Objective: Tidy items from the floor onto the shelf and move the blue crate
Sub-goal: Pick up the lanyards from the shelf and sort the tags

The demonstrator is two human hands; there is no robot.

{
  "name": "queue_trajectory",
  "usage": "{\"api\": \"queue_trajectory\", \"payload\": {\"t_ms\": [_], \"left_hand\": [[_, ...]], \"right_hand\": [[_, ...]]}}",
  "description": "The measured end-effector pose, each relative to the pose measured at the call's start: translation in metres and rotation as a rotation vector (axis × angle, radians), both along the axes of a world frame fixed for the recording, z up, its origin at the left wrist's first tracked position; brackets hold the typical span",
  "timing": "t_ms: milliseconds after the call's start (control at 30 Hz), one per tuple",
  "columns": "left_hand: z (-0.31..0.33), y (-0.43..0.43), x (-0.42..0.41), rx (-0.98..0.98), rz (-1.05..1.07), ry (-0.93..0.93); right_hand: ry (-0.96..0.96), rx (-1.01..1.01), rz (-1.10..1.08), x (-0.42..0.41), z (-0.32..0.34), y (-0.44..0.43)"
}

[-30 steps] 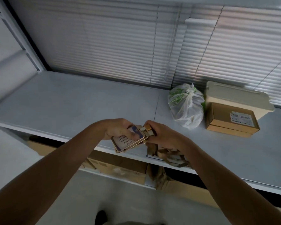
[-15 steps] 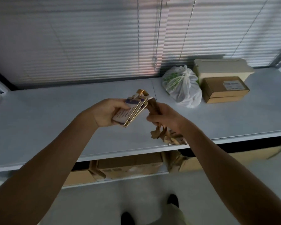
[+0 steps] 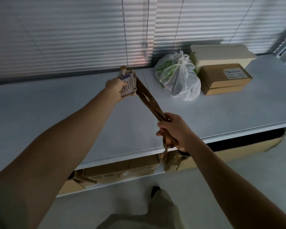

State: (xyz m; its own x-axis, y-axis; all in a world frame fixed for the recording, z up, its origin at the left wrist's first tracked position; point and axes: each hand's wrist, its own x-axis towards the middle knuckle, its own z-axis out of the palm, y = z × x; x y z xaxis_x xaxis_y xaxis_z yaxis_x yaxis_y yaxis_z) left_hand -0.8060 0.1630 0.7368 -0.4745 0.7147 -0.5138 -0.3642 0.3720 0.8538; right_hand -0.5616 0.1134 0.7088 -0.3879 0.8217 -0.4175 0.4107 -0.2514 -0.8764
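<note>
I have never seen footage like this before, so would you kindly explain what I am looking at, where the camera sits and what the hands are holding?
There is no machine here: a person wears one wide-angle camera on the head, looking forward and down, so both bare arms reach into the picture from below. The left hand grips a stack of badge cards in holders, raised over the shelf. The right hand grips the bunched brown lanyards that run taut up to those cards. On the pale shelf, in front of closed window blinds, sit a knotted white plastic bag, a cardboard box and a cream container behind it. More cardboard boxes sit on the level below.
</note>
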Motion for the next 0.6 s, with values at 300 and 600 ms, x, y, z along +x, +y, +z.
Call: {"api": "queue_trajectory", "payload": {"t_ms": [300, 600], "left_hand": [[-0.084, 0.116, -0.027, -0.094, 0.095, 0.234], [-0.163, 0.189, -0.080, -0.160, 0.240, 0.500]], "right_hand": [[-0.028, 0.096, -0.033, -0.049, -0.066, 0.066], [-0.324, 0.465, 0.168, -0.075, -0.082, 0.084]]}}
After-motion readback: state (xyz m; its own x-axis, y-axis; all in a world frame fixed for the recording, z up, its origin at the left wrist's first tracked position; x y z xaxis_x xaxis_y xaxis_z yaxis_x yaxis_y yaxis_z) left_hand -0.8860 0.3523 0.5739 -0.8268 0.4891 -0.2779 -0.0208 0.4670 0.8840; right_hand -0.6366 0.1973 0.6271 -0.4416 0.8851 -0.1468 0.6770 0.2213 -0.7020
